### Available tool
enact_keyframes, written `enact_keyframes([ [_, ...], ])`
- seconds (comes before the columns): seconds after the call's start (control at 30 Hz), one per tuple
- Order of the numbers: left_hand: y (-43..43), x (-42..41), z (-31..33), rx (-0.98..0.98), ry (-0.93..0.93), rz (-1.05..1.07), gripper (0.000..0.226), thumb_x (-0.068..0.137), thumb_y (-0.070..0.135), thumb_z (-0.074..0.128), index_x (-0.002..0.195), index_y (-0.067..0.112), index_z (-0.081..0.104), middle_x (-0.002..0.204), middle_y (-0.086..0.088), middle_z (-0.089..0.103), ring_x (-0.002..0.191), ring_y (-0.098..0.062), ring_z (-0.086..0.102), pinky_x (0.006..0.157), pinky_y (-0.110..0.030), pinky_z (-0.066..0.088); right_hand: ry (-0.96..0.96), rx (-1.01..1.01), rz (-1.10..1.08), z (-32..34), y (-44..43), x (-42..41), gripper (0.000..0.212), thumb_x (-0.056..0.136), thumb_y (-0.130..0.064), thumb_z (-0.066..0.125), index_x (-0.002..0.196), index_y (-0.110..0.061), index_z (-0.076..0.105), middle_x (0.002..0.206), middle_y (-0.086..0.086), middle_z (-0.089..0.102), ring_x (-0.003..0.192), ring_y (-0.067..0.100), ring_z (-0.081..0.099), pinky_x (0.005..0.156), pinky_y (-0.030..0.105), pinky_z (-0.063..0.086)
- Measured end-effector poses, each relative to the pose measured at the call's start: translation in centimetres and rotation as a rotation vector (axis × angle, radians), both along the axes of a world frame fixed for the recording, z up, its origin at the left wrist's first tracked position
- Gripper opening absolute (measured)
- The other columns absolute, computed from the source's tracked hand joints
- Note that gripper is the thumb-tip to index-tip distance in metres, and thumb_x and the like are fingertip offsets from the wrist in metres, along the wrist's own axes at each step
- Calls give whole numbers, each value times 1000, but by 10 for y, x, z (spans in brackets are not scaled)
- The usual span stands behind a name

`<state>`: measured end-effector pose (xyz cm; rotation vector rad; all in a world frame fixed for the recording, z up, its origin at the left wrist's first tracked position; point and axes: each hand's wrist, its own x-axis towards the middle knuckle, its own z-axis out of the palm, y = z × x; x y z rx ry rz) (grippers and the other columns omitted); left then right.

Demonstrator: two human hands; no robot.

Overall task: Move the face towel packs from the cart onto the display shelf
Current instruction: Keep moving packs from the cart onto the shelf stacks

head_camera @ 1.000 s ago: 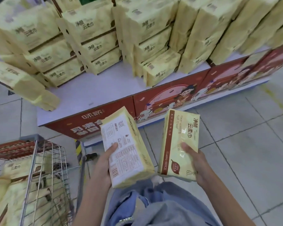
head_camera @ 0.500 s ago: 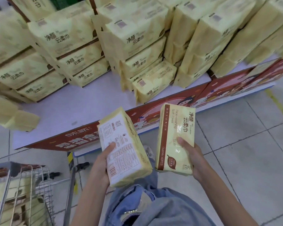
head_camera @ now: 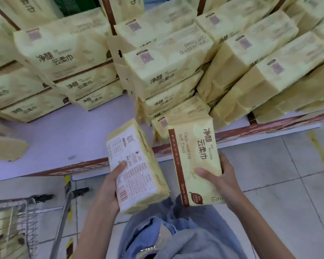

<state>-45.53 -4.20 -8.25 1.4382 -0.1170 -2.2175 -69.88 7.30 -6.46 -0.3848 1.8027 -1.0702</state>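
Note:
My left hand [head_camera: 109,186] grips a yellow face towel pack [head_camera: 137,163] with its white printed back facing up. My right hand [head_camera: 219,179] grips a second yellow pack [head_camera: 193,156], front label up, with a brown stripe down its left side. Both packs hang just in front of the display shelf's [head_camera: 67,135] front edge. Stacks of the same yellow packs [head_camera: 163,68] fill the back and right of the shelf. The wire cart [head_camera: 17,227] is at the bottom left, with more packs inside it.
A bare white stretch of the shelf lies at the left front, behind the left pack. A loose yellow pack [head_camera: 6,148] lies at the shelf's far left edge. A red printed band [head_camera: 269,126] runs along the shelf front. Tiled floor spreads to the right.
The view has closed in on the shelf. Both hands have carried their packs forward and up to the shelf's front edge. The cart has slid toward the lower left corner.

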Motion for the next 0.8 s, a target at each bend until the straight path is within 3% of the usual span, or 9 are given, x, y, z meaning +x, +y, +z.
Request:
enact_keyframes([
  [0.13, 1, -3, 2, -14, 15, 60, 35, 71, 26, 68, 103, 13, 67, 99, -14, 73, 81, -31, 72, 55, -43, 57, 214, -75, 243, 14, -51, -24, 94, 44, -44, 91, 125, -28, 45, 116, -7, 63, 104, 13, 62, 82, 41, 56],
  [0.23, 4, -9, 4, -29, 12, 137, 36, 72, 24, 67, 105, 12, 66, 99, -15, 73, 81, -31, 72, 55, -42, 57, 460, -172, 431, 26, -89, -38, 90, 42, -55, 86, 119, -42, 40, 113, -23, 56, 104, -4, 54, 81, 26, 50],
  [0.37, 13, -21, 5, -57, -6, 239, 34, 71, 24, 67, 103, 11, 66, 96, -14, 74, 78, -30, 73, 54, -42, 57, 765, -241, 746, 29, -129, -62, 103, 48, -56, 86, 135, -21, 43, 127, 0, 53, 117, 18, 49, 96, 39, 42],
  [0.43, 19, -29, 5, -62, -14, 287, 33, 71, 25, 67, 101, 11, 67, 93, -15, 74, 76, -30, 72, 54, -41, 57, 875, -255, 888, 29, -144, -73, 107, 49, -56, 85, 138, -16, 42, 126, 5, 53, 116, 23, 48, 95, 35, 38],
  [0.53, 28, -43, 3, -56, -4, 340, 28, 75, 24, 64, 99, 12, 66, 91, -14, 74, 76, -30, 73, 54, -41, 57, 1010, -305, 1037, 27, -161, -83, 104, 48, -56, 85, 135, -14, 46, 119, 10, 56, 109, 28, 51, 86, 33, 37],
  [0.8, 48, -78, -3, -25, -34, 433, 30, 72, 26, 67, 98, 10, 66, 88, -16, 74, 70, -30, 72, 52, -40, 56, 1370, -366, 1304, 2, -191, -97, 104, 49, -51, 85, 139, -21, 42, 122, 10, 54, 113, 31, 49, 101, 42, 30],
])
